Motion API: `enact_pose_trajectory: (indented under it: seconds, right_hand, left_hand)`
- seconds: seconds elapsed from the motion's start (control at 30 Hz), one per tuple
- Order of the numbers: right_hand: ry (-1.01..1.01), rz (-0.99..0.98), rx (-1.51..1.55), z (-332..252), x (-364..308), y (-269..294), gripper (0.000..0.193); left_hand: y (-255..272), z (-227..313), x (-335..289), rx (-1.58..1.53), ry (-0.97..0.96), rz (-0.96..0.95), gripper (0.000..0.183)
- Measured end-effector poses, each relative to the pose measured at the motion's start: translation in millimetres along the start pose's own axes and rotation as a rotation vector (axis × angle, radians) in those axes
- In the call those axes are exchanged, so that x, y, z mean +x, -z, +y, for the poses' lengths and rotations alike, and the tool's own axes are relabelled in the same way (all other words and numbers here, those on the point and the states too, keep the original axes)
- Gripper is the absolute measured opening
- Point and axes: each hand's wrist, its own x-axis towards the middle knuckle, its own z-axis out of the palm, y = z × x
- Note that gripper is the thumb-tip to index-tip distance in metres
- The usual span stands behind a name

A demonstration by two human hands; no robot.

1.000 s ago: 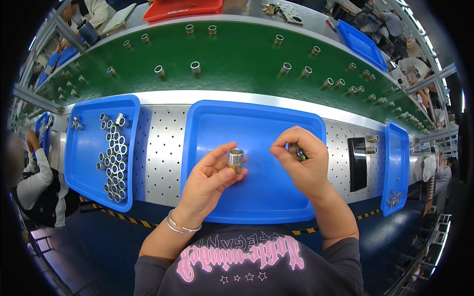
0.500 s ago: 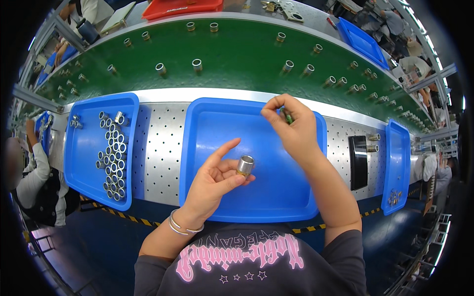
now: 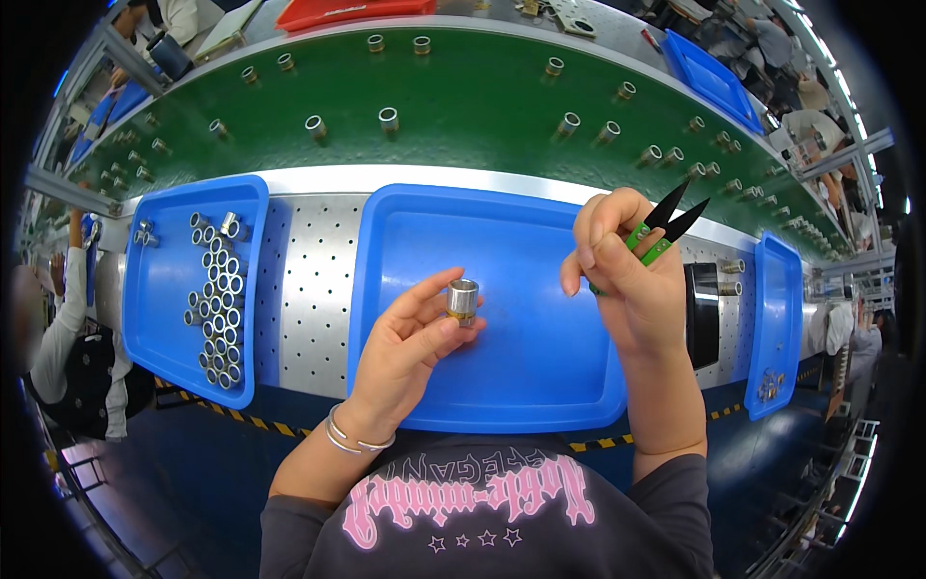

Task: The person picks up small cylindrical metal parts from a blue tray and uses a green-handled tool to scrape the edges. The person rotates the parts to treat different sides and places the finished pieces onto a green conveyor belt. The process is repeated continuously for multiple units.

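Above the blue tray in front of me, my left hand grips a short metal sleeve between thumb and fingers. The sleeve is silver and open at the top, with a yellowish lower end. Over the tray's right edge, my right hand is closed around thread snips. Their handles are green, and the two black blades stand apart, pointing up and away to the right. Snips and sleeve are well apart.
A left-hand blue tray holds many metal sleeves. More sleeves stand along the green conveyor belt beyond. On the right lie a black flat object and a narrow-looking blue tray. A person sits at far left.
My right hand has moved right and turned, bringing the snips' black blades into view. My left hand has shifted slightly left and up with the sleeve. Sleeves on the belt have shifted slightly.
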Motion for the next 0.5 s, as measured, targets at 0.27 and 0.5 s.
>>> enact_pose_trajectory:
  seconds: [0.27, 0.5]
  right_hand:
    - [-0.003, -0.127, 0.047, -3, 1, -15, 0.017]
    - [-0.035, -0.200, 0.079, -6, 0, -27, 0.014]
  left_hand:
    - [0, 0, -1, 0.021, -0.030, -0.001, 0.046]
    - [1, -3, 1, 0.058, -0.049, 0.000, 0.044]
